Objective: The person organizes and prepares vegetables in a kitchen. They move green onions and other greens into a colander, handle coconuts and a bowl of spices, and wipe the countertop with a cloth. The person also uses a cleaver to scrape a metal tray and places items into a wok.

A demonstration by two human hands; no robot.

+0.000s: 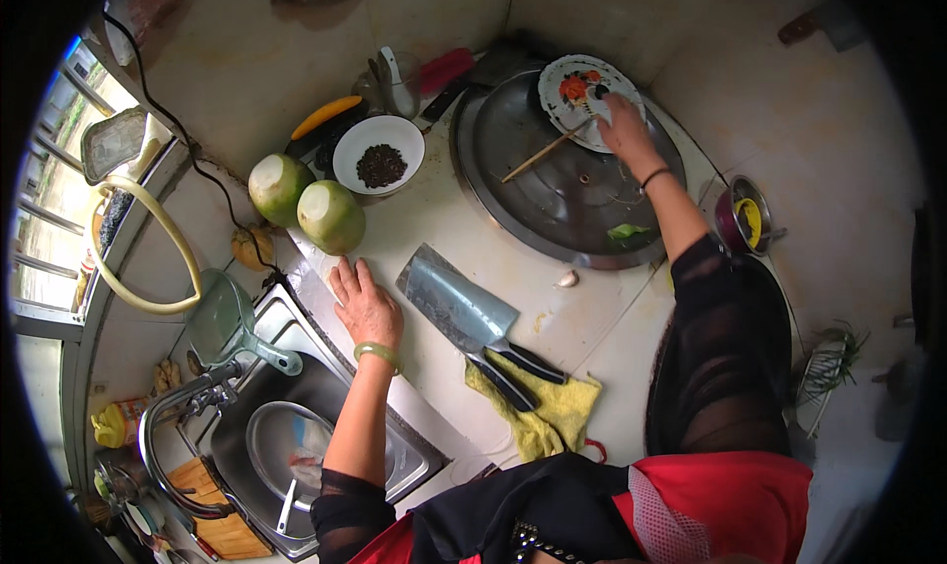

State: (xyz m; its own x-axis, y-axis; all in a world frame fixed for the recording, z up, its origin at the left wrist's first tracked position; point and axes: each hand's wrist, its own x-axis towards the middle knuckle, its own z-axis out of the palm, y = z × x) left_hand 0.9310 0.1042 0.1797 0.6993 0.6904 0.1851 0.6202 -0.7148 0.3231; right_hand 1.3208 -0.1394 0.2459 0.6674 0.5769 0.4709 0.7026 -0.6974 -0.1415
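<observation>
My left hand [368, 305] lies on the pale tiled counter with its fingers apart. Just beyond its fingertips stand two round green vegetables, the nearer [331, 217] and the farther [280, 187], each with a pale cut top. My right hand [629, 131] reaches over a white, flower-patterned lid [581, 113]. Its fingertips are at the black knob and close to the end of a wooden chopstick [544, 151]; whether they grip either is hidden. Both things rest on a large dark metal wok lid [533, 216]. Two cleavers [459, 298] lie between my hands, handles over a yellow cloth [544, 405].
A white bowl [409, 135] of dark grains stands at the back. To the left, a sink [237, 453] holds a metal basin [277, 434] under a faucet [148, 431]. A garlic clove [568, 278] lies before the wok lid. A small metal bowl [732, 213] sits far right.
</observation>
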